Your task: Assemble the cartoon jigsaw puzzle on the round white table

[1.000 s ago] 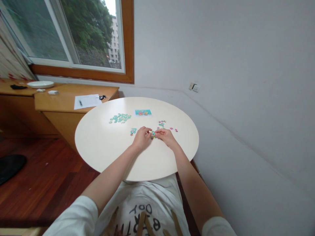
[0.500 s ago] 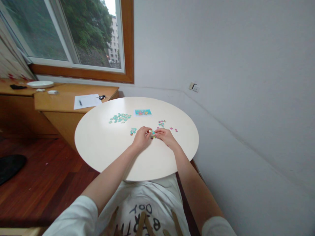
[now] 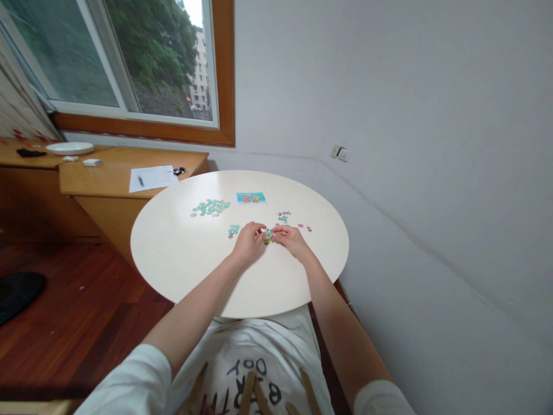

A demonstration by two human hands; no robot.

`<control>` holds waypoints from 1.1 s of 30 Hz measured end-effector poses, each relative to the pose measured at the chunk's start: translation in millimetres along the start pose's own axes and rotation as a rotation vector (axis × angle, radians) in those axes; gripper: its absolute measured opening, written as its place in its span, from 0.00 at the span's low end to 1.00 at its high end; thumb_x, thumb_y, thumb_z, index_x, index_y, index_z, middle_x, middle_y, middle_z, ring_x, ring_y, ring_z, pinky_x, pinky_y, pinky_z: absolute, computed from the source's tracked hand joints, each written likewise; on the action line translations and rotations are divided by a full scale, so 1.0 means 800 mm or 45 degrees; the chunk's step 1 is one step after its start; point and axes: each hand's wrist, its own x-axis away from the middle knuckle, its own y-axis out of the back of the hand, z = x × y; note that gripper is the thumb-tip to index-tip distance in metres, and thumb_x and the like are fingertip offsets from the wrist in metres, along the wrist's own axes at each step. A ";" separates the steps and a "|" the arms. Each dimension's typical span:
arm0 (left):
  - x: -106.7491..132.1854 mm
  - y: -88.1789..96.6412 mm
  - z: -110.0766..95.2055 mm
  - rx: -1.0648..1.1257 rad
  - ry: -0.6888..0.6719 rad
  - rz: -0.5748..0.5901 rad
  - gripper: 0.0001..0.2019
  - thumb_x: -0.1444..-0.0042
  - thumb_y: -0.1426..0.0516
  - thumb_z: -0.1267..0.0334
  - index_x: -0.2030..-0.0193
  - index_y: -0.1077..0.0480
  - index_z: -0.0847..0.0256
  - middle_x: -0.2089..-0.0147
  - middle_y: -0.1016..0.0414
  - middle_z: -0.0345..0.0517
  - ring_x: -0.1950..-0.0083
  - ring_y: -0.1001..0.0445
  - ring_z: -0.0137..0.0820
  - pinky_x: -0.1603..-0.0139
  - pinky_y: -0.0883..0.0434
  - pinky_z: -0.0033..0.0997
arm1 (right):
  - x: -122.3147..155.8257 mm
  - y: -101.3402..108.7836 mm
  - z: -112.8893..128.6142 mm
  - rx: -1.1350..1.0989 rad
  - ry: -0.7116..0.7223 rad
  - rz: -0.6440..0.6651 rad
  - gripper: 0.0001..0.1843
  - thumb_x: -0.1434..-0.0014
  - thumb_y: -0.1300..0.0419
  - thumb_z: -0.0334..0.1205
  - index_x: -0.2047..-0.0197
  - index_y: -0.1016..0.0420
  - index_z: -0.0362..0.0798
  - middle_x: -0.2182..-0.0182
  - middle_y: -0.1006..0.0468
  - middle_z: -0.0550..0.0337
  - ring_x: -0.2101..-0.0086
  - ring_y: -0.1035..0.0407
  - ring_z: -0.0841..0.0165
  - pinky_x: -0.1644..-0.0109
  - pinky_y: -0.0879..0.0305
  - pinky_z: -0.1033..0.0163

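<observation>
Puzzle cluster [image 3: 269,241]: lying between the two hands, on the table [image 3: 185,259], right of its middle; multicoloured pieces, partly covered.
Change: next to nothing is shifting; both hands are keeping to the spot of a second ago and the outlying pieces are lying unmoved, suggesting that the fitting is staying with this one cluster.
Right hand [image 3: 291,239]: narrow, thumb and fingertips pinching a turquoise piece [image 3: 268,233] over the cluster.
Left hand [image 3: 251,239]: fingers curling beside the cluster's left edge; whether they are gripping a piece, one cannot tell at this size.
Small group [image 3: 234,230]: resting just left of the left hand.
Turquoise pile [image 3: 211,208]: spreading toward the table's far left edge.
Picture card [image 3: 251,198]: lying flat near the far edge.
Loose pieces [image 3: 284,217]: sitting just beyond the right hand.
Pink pieces [image 3: 301,226]: lying apart, toward the right edge.
Obstruction: the fingers themselves are hiding the cluster's sides.
Side cabinet [image 3: 190,161]: standing beyond the far left edge, bearing paper [image 3: 153,177] and keys [image 3: 178,171].
</observation>
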 end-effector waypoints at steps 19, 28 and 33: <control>0.000 0.002 -0.006 -0.042 0.064 0.023 0.05 0.49 0.44 0.69 0.65 0.28 0.63 0.69 0.28 0.45 0.67 0.31 0.31 0.61 0.32 0.33 | 0.000 0.001 0.003 -0.021 -0.022 -0.021 0.17 0.63 0.32 0.47 0.71 0.24 0.46 0.76 0.23 0.61 0.75 0.35 0.74 0.66 0.40 0.65; 0.000 0.001 -0.003 -0.041 0.071 0.021 0.04 0.50 0.44 0.68 0.67 0.28 0.63 0.70 0.28 0.45 0.68 0.31 0.31 0.62 0.33 0.33 | 0.001 0.000 0.004 0.019 0.000 -0.014 0.17 0.61 0.33 0.51 0.73 0.25 0.46 0.76 0.24 0.61 0.75 0.36 0.73 0.66 0.40 0.64; -0.001 0.003 -0.007 -0.049 0.059 0.035 0.04 0.49 0.45 0.70 0.69 0.29 0.62 0.71 0.28 0.45 0.69 0.32 0.31 0.63 0.33 0.32 | 0.000 0.001 0.003 0.038 0.017 -0.025 0.17 0.60 0.34 0.51 0.74 0.25 0.46 0.77 0.25 0.61 0.76 0.36 0.73 0.67 0.40 0.64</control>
